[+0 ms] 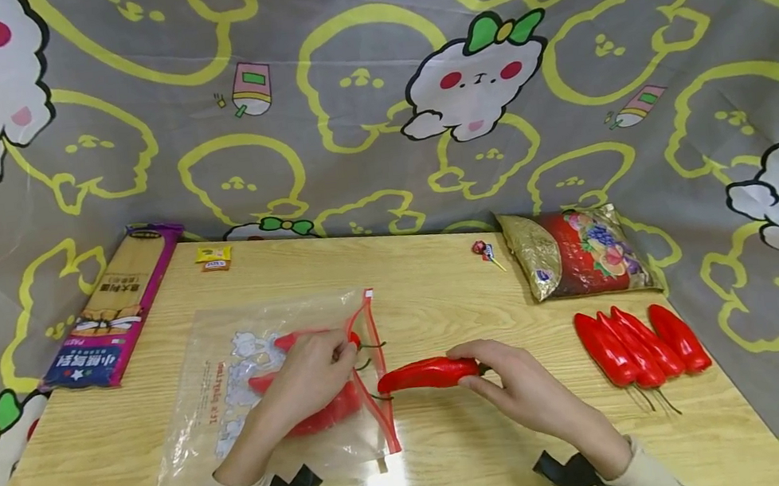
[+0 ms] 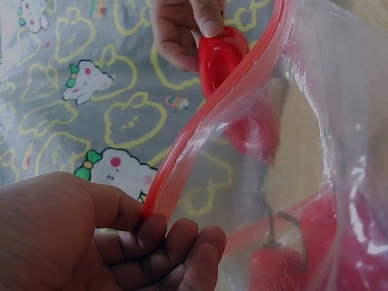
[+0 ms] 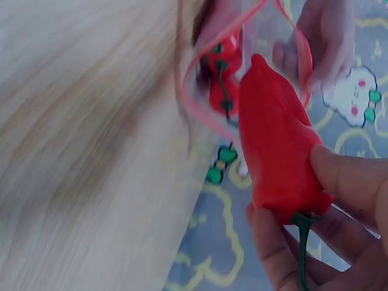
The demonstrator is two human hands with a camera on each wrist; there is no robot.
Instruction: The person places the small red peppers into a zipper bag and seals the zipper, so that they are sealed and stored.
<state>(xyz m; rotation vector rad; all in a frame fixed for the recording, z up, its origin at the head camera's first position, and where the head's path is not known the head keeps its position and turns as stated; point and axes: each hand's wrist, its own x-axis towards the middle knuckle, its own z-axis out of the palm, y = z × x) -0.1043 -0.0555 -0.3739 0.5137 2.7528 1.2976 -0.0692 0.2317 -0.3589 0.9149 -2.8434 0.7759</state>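
Observation:
My left hand (image 1: 314,376) pinches the red zip edge (image 2: 188,130) of a clear zip bag (image 1: 188,410) between thumb and fingers, holding its mouth parted. The bag lies flat with its opening towards the right. Several red peppers (image 1: 326,415) are inside, their dark stems pointing to the mouth; my left hand hides part of them. In my right hand (image 1: 524,384) is another red pepper (image 3: 276,139), gripped at its green-stemmed end. Its narrow tip points left, right at the parted bag mouth.
Several red peppers (image 1: 632,347) lie side by side at the right. Behind them is a gold and red bag (image 1: 578,253), with a lollipop (image 1: 482,250) beside it. A pasta pack (image 1: 111,307) lies far left, near small yellow and orange wrapped sweets (image 1: 214,255).

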